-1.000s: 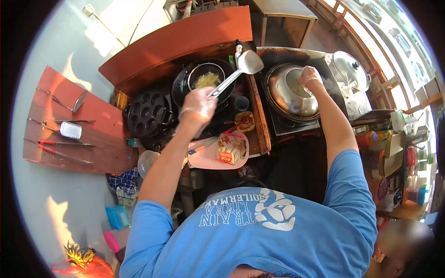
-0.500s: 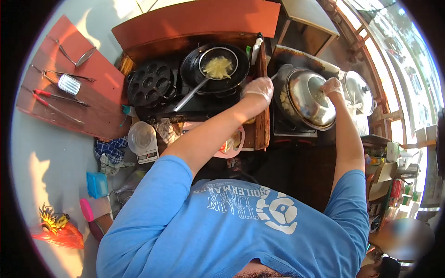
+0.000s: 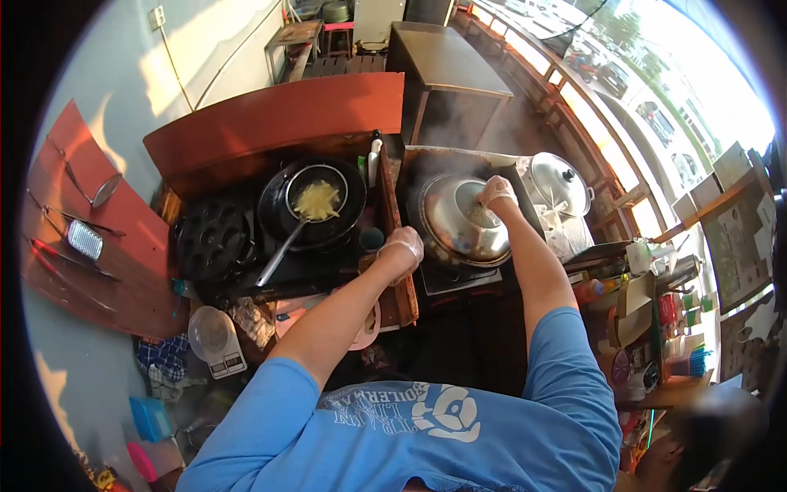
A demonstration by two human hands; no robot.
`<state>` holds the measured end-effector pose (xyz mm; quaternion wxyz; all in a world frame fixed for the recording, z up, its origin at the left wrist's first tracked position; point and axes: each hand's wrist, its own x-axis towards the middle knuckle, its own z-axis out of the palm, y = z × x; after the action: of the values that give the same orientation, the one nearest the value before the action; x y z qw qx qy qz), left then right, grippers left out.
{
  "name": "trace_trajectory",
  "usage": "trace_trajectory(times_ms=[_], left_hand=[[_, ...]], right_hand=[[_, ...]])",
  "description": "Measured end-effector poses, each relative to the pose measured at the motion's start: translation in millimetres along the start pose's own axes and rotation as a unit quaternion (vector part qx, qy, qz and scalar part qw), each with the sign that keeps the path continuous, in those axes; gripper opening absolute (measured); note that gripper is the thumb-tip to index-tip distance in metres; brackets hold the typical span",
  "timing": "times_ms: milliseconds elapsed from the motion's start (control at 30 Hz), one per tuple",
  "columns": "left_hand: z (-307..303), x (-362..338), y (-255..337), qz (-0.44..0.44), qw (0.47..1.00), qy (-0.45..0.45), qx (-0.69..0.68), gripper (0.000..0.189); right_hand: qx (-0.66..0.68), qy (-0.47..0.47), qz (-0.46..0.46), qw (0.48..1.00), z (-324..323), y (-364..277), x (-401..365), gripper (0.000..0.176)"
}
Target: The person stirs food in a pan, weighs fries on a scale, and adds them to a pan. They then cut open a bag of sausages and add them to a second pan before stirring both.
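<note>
My right hand [image 3: 497, 193], in a clear plastic glove, is closed at the top of a domed silver lid [image 3: 447, 215]; its knob is hidden by my fingers. The lid covers a wide pan [image 3: 467, 261] on a stove, with steam about it. My left hand [image 3: 403, 248], also gloved, is closed by the wooden box's right wall [image 3: 392, 209]; what it grips is hidden. Just left of it is a dark cup-shaped thing [image 3: 371, 239]. A long-handled strainer [image 3: 283, 252] holding pale yellow strips [image 3: 318, 202] rests over a black wok [image 3: 270, 215].
A black moulded pan [image 3: 211, 240] stands left of the wok. A knife [image 3: 374, 160] is at the box's back right corner. A lidded silver pot [image 3: 557, 184] stands at right. Utensils hang on a red board [image 3: 123, 271]. A kitchen scale [image 3: 225, 358] is at lower left.
The view has tilted up and shifted right. The lid, earlier tipped with food showing at its left, now lies over the pan. The ladle-like tool by my left hand is gone from the pan's side.
</note>
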<state>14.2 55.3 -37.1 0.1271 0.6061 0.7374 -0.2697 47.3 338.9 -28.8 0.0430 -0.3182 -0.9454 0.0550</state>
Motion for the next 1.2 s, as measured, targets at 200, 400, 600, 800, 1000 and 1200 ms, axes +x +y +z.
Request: trace_trajectory(times_ms=[200,400,600,800,1000,1200], left_hand=[[4.4,2.0,23.2,-0.02,0.996,0.085,-0.001,0.025],[44.2,29.0,43.5,-0.108,0.931,0.229,-0.264,0.009],[62.6,9.4,55.6,-0.13,0.706,0.361,-0.595,0.012],[25.0,-53.0,39.8,-0.087,0.811,0.279,-0.507,0.019],[47.5,-44.8,36.5,-0.036,0.857,0.304,-0.414,0.018],[42.5,-51.4,32.8,-0.059,0.907,0.261,-0.325,0.037]], right_hand=[[-0.054,-0.037,-0.036,0.997,12.6,-0.8,7.9,0.032],[-0.041,-0.004,-0.025,0.999,22.9,7.6,22.5,0.03],[-0.049,0.013,-0.034,0.998,13.1,8.3,26.8,0.029],[-0.248,-0.003,-0.148,0.957,44.5,46.6,60.1,0.027],[-0.221,-0.014,-0.164,0.961,59.5,57.7,77.1,0.026],[-0.133,-0.033,-0.11,0.984,67.6,49.6,81.4,0.036]])
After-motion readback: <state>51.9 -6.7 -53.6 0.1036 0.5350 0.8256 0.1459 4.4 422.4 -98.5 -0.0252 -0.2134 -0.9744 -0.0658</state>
